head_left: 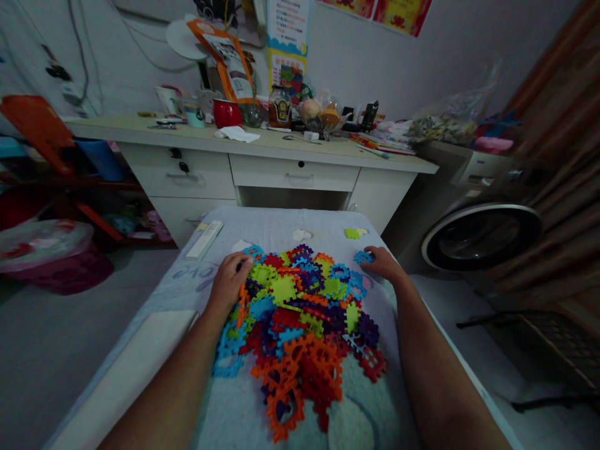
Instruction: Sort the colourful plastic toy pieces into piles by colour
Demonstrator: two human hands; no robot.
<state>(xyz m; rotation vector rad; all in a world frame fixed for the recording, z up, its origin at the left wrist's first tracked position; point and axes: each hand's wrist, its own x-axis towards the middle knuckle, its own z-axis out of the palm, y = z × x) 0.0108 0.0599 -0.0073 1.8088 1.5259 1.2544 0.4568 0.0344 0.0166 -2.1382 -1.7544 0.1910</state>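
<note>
A heap of plastic gear-edged building pieces [284, 290] in green, blue, orange, red and purple lies on the cloth-covered table [328, 219]. At the far right of the heap, my right hand [382, 265] pinches a blue gear piece [363, 257] between thumb and fingers, low over the cloth. My left hand [229, 279] rests against the heap's left edge with its fingers curled together; a small dark thing shows between thumb and fingers, too hidden to name. A green gear piece [351, 234] lies apart, beyond my right hand. Orange gears [285, 400] spread toward me.
A white strip-like box [205, 240] lies at the table's far left, and a long white panel [135, 369] runs beside my left forearm. Behind stands a white desk [187, 137] with jars and bags. A washing machine [450, 206] is right; a pink bin [60, 269] is left.
</note>
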